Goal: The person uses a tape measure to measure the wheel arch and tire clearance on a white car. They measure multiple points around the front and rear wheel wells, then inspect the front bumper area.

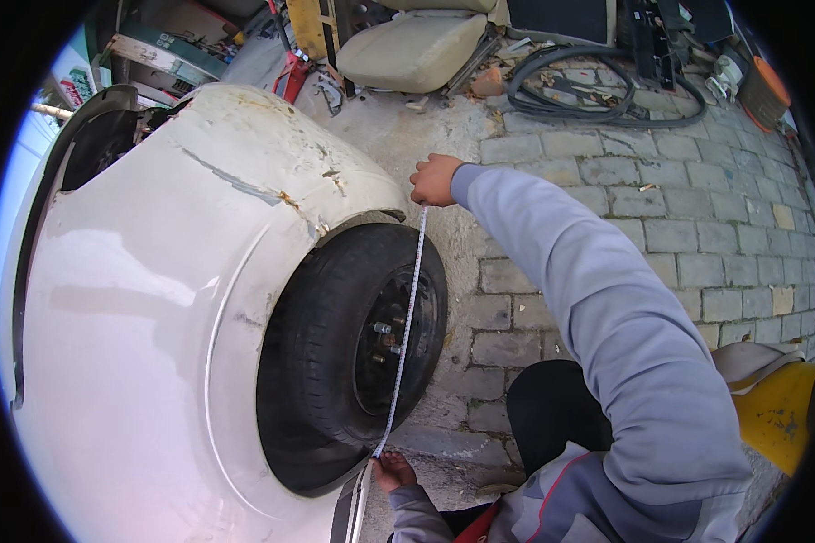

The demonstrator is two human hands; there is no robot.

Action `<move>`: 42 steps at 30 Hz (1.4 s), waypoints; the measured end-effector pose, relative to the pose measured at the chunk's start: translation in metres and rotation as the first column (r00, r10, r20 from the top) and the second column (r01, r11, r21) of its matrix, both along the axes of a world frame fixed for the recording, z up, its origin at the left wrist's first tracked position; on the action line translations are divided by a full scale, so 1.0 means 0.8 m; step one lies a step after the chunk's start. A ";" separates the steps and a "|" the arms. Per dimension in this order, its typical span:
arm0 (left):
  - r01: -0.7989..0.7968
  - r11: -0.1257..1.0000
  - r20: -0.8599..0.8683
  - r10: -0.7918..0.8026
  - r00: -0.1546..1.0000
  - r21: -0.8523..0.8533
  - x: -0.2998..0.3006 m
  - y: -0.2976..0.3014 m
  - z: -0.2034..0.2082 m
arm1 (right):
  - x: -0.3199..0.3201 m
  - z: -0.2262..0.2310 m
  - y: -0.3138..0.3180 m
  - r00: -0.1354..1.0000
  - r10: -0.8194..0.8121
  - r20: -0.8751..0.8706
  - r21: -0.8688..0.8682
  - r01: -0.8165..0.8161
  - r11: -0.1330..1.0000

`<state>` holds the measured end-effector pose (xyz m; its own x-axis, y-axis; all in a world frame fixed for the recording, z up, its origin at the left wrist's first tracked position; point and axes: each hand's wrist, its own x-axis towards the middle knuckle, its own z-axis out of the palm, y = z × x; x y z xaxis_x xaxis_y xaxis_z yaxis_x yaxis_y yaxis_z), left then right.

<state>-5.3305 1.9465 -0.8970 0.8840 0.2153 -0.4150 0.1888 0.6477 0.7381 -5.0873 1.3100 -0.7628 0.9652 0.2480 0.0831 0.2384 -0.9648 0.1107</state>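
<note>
A white measuring tape is pulled taut across the front of a car wheel. My right hand, reaching far ahead, is closed round the tape's far end beside the tip of the wheel arch. Close to me, my left hand pinches the near end at the rear lower edge of the arch. Whether a tape case sits inside either fist is hidden. The black tyre and dark rim with studs stand behind the tape. The white fender has scraped paint, cracks and rust spots along its far edge.
Stone paving spreads to the right. Farther off lie a beige car seat, a coiled black hose, a red jack and an orange round part. A yellow object stands at my right side.
</note>
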 end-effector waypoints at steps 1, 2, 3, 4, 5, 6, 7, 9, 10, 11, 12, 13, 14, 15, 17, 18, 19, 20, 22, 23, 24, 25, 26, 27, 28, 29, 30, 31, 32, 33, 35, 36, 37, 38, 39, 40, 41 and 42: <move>-0.008 1.000 -0.010 0.008 1.000 -0.004 0.000 0.001 -0.001 | 0.000 0.000 0.000 1.000 0.002 0.014 0.006 -0.002 1.000; 0.000 1.000 -0.004 0.000 1.000 -0.011 0.000 0.002 -0.002 | 0.000 0.000 0.001 1.000 0.000 0.015 0.008 0.000 1.000; -0.002 1.000 0.006 0.002 1.000 -0.013 0.000 0.002 -0.002 | 0.001 0.000 0.001 1.000 -0.008 0.005 0.005 0.008 1.000; 0.004 1.000 0.003 -0.004 1.000 -0.018 0.000 0.003 -0.003 | 0.001 -0.001 0.002 1.000 -0.004 0.020 0.008 0.004 1.000; 0.003 1.000 0.003 -0.003 1.000 -0.018 0.000 0.004 -0.004 | 0.002 -0.001 0.003 1.000 -0.007 0.022 0.006 0.007 1.000; 0.010 1.000 0.015 -0.009 1.000 -0.024 0.000 0.005 -0.005 | 0.003 -0.002 0.004 1.000 -0.014 0.008 0.001 0.014 1.000; 0.005 1.000 0.003 -0.005 1.000 -0.018 0.000 0.005 -0.006 | 0.003 -0.002 0.005 0.999 -0.016 0.027 0.003 0.016 1.000; 0.028 0.999 0.020 -0.027 0.999 -0.024 0.000 0.007 -0.008 | 0.004 -0.004 0.007 0.999 -0.033 0.022 0.000 0.033 0.999; 0.017 1.000 0.004 -0.017 1.000 -0.018 0.000 0.008 -0.009 | 0.004 -0.005 0.008 0.999 -0.032 0.038 0.001 0.032 0.999; 0.021 1.000 0.005 -0.021 1.000 -0.016 0.000 0.009 -0.009 | 0.004 -0.005 0.009 0.998 -0.034 0.043 0.000 0.034 0.999; 0.024 1.000 0.005 -0.024 1.000 -0.015 0.001 0.009 -0.010 | 0.004 -0.006 0.009 0.998 -0.041 0.041 -0.005 0.041 0.999; 0.015 1.000 -0.004 -0.015 1.000 -0.011 0.001 0.010 -0.011 | 0.004 -0.007 0.009 0.997 -0.040 0.058 -0.003 0.041 0.999; 0.005 1.000 -0.012 -0.006 1.000 -0.006 0.002 0.011 -0.011 | 0.004 -0.007 0.010 0.997 -0.045 0.069 -0.005 0.046 0.999; -0.004 1.000 -0.020 0.004 1.000 -0.002 0.002 0.011 -0.012 | 0.005 -0.007 0.011 0.997 -0.055 0.061 -0.012 0.056 0.998; -0.012 1.000 -0.017 0.012 1.000 0.009 0.002 0.011 -0.013 | 0.005 -0.007 0.012 0.995 -0.051 0.084 -0.018 0.052 0.998; -0.016 1.000 -0.016 0.016 1.000 0.015 0.002 0.010 -0.013 | 0.005 -0.006 0.013 0.996 -0.057 0.063 -0.028 0.059 0.998; -0.014 1.000 -0.010 0.014 1.000 0.010 0.001 0.010 -0.013 | 0.006 -0.006 0.014 0.996 -0.054 0.077 -0.014 0.055 0.998; -0.012 1.000 -0.005 0.012 1.000 0.006 0.001 0.009 -0.012 | 0.006 -0.005 0.016 0.996 -0.057 0.070 -0.003 0.058 0.998; -0.015 1.000 -0.001 0.015 1.000 0.002 0.000 0.008 -0.011 | 0.008 -0.004 0.020 0.995 -0.074 0.070 0.011 0.073 0.997; -0.021 1.000 -0.003 0.021 1.000 0.003 0.000 0.007 -0.011 | 0.008 -0.004 0.022 0.993 -0.087 0.078 0.015 0.086 0.996; -0.021 1.000 0.009 0.021 1.000 -0.001 -0.001 0.007 -0.010 | 0.008 -0.004 0.024 0.991 -0.099 0.085 0.021 0.098 0.995; -0.026 1.000 -0.010 0.026 1.000 0.010 -0.001 0.007 -0.009 | 0.008 -0.005 0.025 0.991 -0.102 0.085 0.028 0.100 0.995; -0.025 1.000 -0.015 0.025 1.000 0.013 0.000 0.006 -0.008 | 0.007 -0.005 0.025 0.991 -0.105 0.084 0.034 0.102 0.994; -0.013 1.000 0.000 0.013 1.000 0.012 0.000 0.006 -0.008 | 0.007 -0.005 0.025 0.991 -0.107 0.084 0.038 0.104 0.994; -0.022 0.999 -0.018 0.022 1.000 0.023 0.000 0.005 -0.008 | 0.007 -0.005 0.025 0.990 -0.106 0.088 0.040 0.102 0.994; -0.019 0.999 -0.016 0.020 1.000 0.031 0.000 0.004 -0.007 | 0.006 -0.005 0.025 0.990 -0.104 0.092 0.043 0.100 0.994; -0.001 1.000 0.002 0.001 1.000 0.031 0.000 0.004 -0.006 | 0.006 -0.004 0.024 0.990 -0.103 0.096 0.046 0.099 0.994; -0.017 0.999 -0.015 0.017 1.000 0.038 0.001 0.003 -0.006 | 0.006 -0.003 0.025 0.990 -0.103 0.094 0.036 0.100 0.994; -0.018 0.999 -0.015 0.018 1.000 0.036 0.001 0.002 -0.005 | 0.005 -0.003 0.025 0.990 -0.102 0.093 0.027 0.100 0.995; -0.042 0.998 -0.022 0.043 0.999 0.043 0.001 0.000 -0.004 | 0.005 -0.002 0.026 0.991 -0.100 0.094 0.017 0.098 0.995; -0.061 0.997 -0.042 0.063 0.997 0.041 0.001 -0.002 -0.003 | 0.005 -0.003 0.026 0.988 -0.113 0.103 0.025 0.111 0.993; -0.092 0.995 -0.043 0.094 0.995 0.046 0.001 -0.003 -0.003 | 0.005 -0.005 0.026 0.988 -0.113 0.109 0.028 0.110 0.994; -0.068 0.997 -0.052 0.069 0.996 0.034 0.000 -0.004 -0.004 | 0.004 -0.008 0.024 0.987 -0.115 0.116 0.049 0.110 0.993; -0.058 0.998 -0.042 0.059 0.997 0.023 0.000 -0.005 -0.004 | 0.001 -0.012 0.022 0.987 -0.102 0.124 0.071 0.094 0.993; -0.053 0.999 -0.009 0.053 0.999 0.005 -0.003 -0.003 -0.004 | -0.001 -0.017 0.018 0.987 -0.125 0.100 0.079 0.117 0.990; -0.098 0.995 -0.042 0.097 0.994 -0.004 -0.004 -0.002 -0.004 | -0.003 -0.021 0.011 0.993 -0.116 0.025 0.027 0.115 0.993; -0.068 0.997 -0.065 0.069 0.995 0.024 -0.008 0.001 -0.005 | -0.007 -0.027 0.004 0.991 -0.120 -0.064 0.052 0.124 0.991; -0.077 0.997 -0.086 0.079 0.993 0.023 -0.011 0.003 -0.007 | -0.014 -0.033 -0.005 0.985 -0.098 -0.141 0.047 0.106 0.993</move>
<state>-5.3391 1.9486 -0.9029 0.8249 0.2911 -0.4845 0.2019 0.6489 0.7336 -5.0986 1.3059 -0.7894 0.9883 0.1466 -0.0421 0.1480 -0.9885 0.0307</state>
